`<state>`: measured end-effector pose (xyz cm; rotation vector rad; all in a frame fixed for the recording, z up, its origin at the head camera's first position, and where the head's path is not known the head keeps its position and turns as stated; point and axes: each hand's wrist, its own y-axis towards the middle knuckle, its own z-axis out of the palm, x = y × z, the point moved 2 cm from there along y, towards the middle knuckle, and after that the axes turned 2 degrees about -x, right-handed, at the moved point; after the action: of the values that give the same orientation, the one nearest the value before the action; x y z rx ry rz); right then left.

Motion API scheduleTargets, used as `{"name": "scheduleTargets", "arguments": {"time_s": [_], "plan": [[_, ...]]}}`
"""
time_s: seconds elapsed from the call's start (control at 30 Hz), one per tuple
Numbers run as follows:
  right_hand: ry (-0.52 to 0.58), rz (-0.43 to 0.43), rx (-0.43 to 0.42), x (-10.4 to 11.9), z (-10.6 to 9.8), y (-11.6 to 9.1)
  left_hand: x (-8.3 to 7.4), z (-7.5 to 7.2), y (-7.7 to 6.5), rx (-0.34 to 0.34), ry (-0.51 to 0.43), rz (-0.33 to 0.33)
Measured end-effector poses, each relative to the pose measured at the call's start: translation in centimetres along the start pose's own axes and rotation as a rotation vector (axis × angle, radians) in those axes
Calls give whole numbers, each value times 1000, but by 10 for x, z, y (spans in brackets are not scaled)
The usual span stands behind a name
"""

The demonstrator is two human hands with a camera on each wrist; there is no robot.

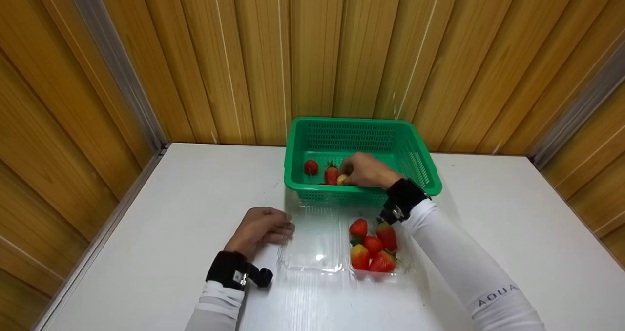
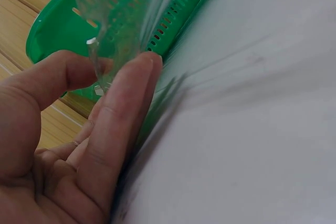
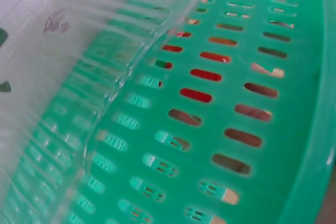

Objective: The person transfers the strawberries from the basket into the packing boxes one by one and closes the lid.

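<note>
My left hand (image 1: 261, 229) pinches the edge of a clear plastic clamshell lid (image 1: 312, 245); in the left wrist view, its thumb and fingers lie on either side of the clear plastic (image 2: 123, 30). The box half (image 1: 352, 271) beside it holds several red strawberries (image 1: 373, 246). My right hand (image 1: 367, 170) reaches down into a green basket (image 1: 359, 122), its curled fingers gripping a pale-ended strawberry (image 1: 341, 179). Left of that hand lie a red strawberry (image 1: 331, 175) and another red fruit (image 1: 311, 167). In the right wrist view, the slotted basket wall (image 3: 210, 124) hides most of the hand.
The basket stands at the back of the white table (image 1: 219, 175), close to the wood-patterned wall (image 1: 312, 52). Its front rim is just behind the clamshell. Metal posts (image 1: 117, 57) frame the corners.
</note>
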<state>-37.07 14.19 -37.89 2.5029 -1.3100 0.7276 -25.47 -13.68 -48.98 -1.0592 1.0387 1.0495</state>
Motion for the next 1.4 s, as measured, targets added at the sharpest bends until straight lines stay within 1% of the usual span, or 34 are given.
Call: {"name": "scheduleTargets", "arguments": {"time_s": [0.27, 0.63, 0.93, 1.13, 1.4], "plan": [[-5, -73, -72, 4, -3, -9, 1, 0, 0, -9, -30, -18], [37, -70, -118, 9, -9, -26, 1, 0, 1, -21, -20, -19], [65, -45, -170, 10, -10, -37, 0, -1, 1, -16, -15, -17], [92, -71, -210, 12, -12, -46, 1, -3, 1, -13, -17, -12], [101, -107, -294, 16, -10, -56, 1, -2, 2, -15, -17, -6]]}}
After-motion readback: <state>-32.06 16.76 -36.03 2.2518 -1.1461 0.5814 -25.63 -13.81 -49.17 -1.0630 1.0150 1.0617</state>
